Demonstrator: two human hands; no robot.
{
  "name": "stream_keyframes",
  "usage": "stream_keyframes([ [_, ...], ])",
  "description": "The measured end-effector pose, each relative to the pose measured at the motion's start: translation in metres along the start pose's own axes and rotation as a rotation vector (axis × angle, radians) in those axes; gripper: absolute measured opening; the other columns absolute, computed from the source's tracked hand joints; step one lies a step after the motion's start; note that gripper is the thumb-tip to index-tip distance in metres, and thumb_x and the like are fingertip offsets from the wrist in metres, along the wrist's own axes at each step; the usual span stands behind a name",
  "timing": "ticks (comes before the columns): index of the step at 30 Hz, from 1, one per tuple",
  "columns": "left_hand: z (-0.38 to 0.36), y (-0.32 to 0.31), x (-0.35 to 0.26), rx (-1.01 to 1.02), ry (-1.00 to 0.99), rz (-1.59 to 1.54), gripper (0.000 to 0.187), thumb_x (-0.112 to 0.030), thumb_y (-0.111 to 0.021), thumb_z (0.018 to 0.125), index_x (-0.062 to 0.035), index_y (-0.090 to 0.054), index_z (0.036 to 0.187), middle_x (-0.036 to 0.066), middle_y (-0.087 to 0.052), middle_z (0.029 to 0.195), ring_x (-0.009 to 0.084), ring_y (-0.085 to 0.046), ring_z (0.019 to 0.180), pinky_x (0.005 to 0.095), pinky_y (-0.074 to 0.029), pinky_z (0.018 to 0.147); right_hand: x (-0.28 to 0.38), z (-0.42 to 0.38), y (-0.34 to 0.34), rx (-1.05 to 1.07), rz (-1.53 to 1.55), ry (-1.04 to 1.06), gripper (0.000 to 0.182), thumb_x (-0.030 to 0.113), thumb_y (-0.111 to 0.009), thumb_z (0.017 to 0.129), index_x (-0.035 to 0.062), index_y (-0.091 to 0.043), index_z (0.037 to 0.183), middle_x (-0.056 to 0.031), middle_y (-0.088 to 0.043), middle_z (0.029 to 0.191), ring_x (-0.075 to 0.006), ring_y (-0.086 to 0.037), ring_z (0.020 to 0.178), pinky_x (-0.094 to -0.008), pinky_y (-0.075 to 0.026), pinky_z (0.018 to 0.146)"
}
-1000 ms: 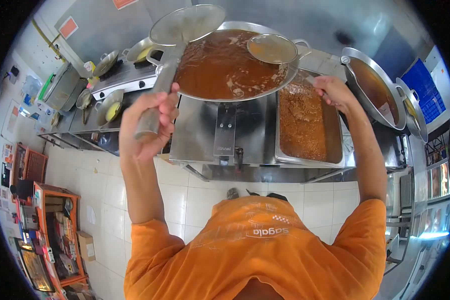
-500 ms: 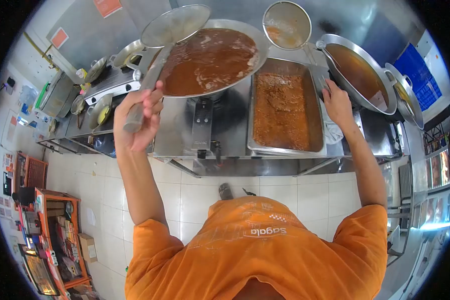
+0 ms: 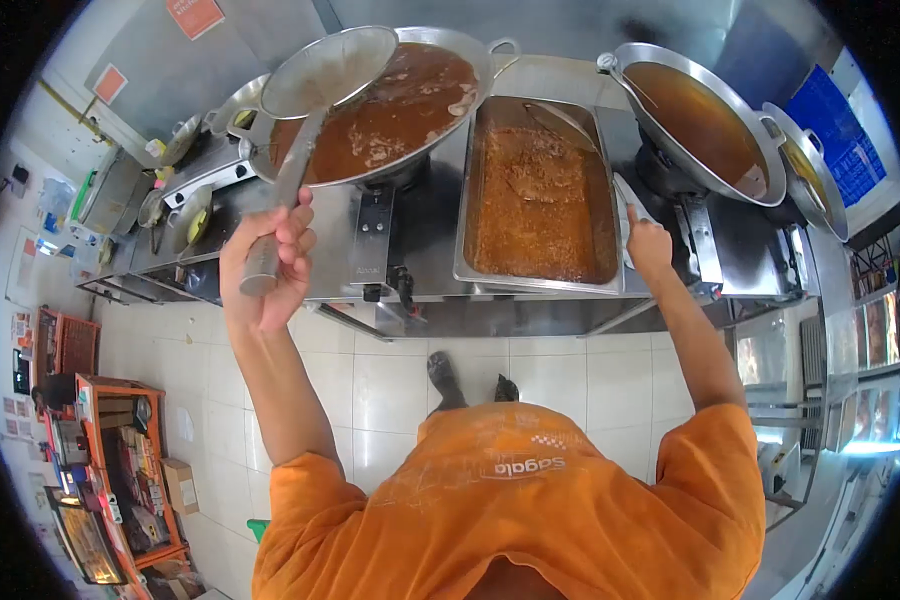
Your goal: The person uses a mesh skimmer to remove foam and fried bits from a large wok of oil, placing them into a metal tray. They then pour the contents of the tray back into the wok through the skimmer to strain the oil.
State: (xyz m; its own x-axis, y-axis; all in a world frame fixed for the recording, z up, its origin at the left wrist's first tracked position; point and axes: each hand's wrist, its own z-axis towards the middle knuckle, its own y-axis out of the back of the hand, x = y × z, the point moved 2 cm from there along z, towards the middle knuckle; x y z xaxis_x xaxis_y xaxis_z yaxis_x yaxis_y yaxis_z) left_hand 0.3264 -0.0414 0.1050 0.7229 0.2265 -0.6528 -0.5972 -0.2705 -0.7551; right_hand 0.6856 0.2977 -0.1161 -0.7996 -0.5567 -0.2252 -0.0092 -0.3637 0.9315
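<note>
My left hand [image 3: 278, 255] is closed around the grey handle of a large round mesh strainer [image 3: 325, 70]. The strainer is raised, overlapping the left rim of a wide metal wok [image 3: 485, 75] filled with brown liquid with pale foam patches. My right hand [image 3: 650, 245] grips the handle of a second strainer [image 3: 562, 124], whose bowl is tilted nearly edge-on over the far right part of a rectangular metal tray [image 3: 540, 283]. Inside that tray lies a reddish-brown, oily, crumbly mass [image 3: 540, 220].
Right of the tray, another wok [image 3: 695, 110] holds brown liquid on a burner, with a further pan [image 3: 815, 185] beside it. Smaller pans [image 3: 192, 220] stand on the left. A burner control panel [image 3: 372, 235] faces me. An orange shelf [image 3: 120, 395] stands at lower left.
The right strainer has come down from behind the tray and turned over it, my right hand moving lower and left. My left hand still holds its strainer up. The view has shifted slightly.
</note>
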Motion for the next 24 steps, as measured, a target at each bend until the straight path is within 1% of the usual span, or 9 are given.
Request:
stream_keyframes([
  [4,0.008,0.001,0.007,0.023,0.015,-0.041,0.034,-0.01,-0.053,0.078,0.008,-0.043,0.105,0.001,-0.046,0.067,0.0071,-0.043,0.053,0.0178,-0.043,0.047,-0.004,-0.012,-0.004,0.004,0.003,-0.004,0.041,0.009,-0.048,0.076,0.0115,-0.051,0.117,-0.0116,-0.06,0.066,-0.0289,-0.061,0.059,-0.0404,-0.05,0.052],
  [6,0.0,-0.013,0.015,-0.027,0.01,0.128,0.034,-0.012,-0.055,0.078,0.0065,-0.045,0.103,0.0,-0.046,0.066,0.0064,-0.042,0.054,0.0177,-0.04,0.046,-0.002,-0.016,-0.002,-0.053,-0.036,0.046,0.043,0.01,-0.048,0.076,0.0118,-0.051,0.119,-0.012,-0.06,0.066,-0.0288,-0.061,0.058,-0.0402,-0.05,0.051],
  [8,0.004,-0.007,0.016,-0.054,-0.038,0.141,0.033,-0.012,-0.055,0.077,0.0054,-0.046,0.103,-0.001,-0.045,0.066,0.0061,-0.042,0.054,0.018,-0.037,0.046,-0.002,-0.024,0.004,-0.061,-0.01,0.026,0.044,0.009,-0.049,0.076,0.0124,-0.051,0.12,-0.0124,-0.06,0.066,-0.0286,-0.061,0.059,-0.0402,-0.05,0.052],
  [10,0.005,-0.009,0.016,-0.045,-0.02,0.109,0.032,-0.012,-0.055,0.077,0.005,-0.046,0.103,-0.002,-0.045,0.066,0.0061,-0.042,0.053,0.0182,-0.036,0.046,-0.009,-0.024,0.007,0.013,-0.021,-0.017,0.044,0.008,-0.048,0.075,0.0128,-0.052,0.119,-0.0133,-0.06,0.066,-0.0289,-0.061,0.058,-0.0398,-0.05,0.051],
  [14,0.012,-0.019,0.019,-0.071,-0.074,0.16,0.031,-0.01,-0.056,0.077,0.0045,-0.047,0.102,-0.002,-0.046,0.065,0.0066,-0.043,0.053,0.0183,-0.037,0.048,-0.004,-0.033,0.021,-0.053,0.042,0.032,0.043,0.008,-0.048,0.075,0.013,-0.053,0.118,-0.014,-0.06,0.065,-0.0298,-0.061,0.056,-0.04,-0.05,0.051],
  [18,0.029,-0.012,0.011,0.092,-0.029,0.07,0.028,-0.009,-0.058,0.075,0.0036,-0.049,0.098,-0.001,-0.049,0.067,0.0077,-0.049,0.061,0.0174,-0.04,0.055,-0.015,-0.052,-0.007,-0.022,0.087,-0.012,0.043,0.009,-0.047,0.076,0.0139,-0.053,0.118,-0.0145,-0.059,0.062,-0.0307,-0.06,0.054,-0.0417,-0.049,0.05],
  [19,0.026,-0.017,0.013,-0.026,-0.018,-0.025,0.027,-0.008,-0.058,0.074,0.004,-0.049,0.097,0.0,-0.05,0.068,0.008,-0.049,0.062,0.0172,-0.039,0.055,-0.016,-0.053,-0.004,-0.037,0.081,0.013,0.042,0.009,-0.047,0.077,0.0134,-0.052,0.119,-0.0144,-0.059,0.061,-0.0308,-0.06,0.054,-0.0423,-0.049,0.05],
  [22,0.037,-0.016,0.018,-0.083,-0.109,0.05,0.027,-0.008,-0.058,0.074,0.004,-0.049,0.097,0.0,-0.051,0.069,0.0088,-0.049,0.061,0.0183,-0.04,0.056,-0.014,-0.054,0.003,-0.021,0.133,0.02,0.04,0.011,-0.045,0.08,0.0117,-0.051,0.12,-0.0156,-0.059,0.06,-0.0333,-0.06,0.055,-0.0443,-0.048,0.051],
  [24,0.043,-0.014,0.017,-0.001,-0.075,0.104,0.026,-0.009,-0.058,0.075,0.0029,-0.049,0.096,0.0,-0.052,0.069,0.0086,-0.051,0.06,0.0195,-0.042,0.056,-0.02,-0.05,-0.001,-0.011,0.151,-0.033,0.04,0.009,-0.048,0.077,0.01,-0.054,0.117,-0.0153,-0.059,0.062,-0.0318,-0.059,0.055,-0.0417,-0.049,0.051],
])
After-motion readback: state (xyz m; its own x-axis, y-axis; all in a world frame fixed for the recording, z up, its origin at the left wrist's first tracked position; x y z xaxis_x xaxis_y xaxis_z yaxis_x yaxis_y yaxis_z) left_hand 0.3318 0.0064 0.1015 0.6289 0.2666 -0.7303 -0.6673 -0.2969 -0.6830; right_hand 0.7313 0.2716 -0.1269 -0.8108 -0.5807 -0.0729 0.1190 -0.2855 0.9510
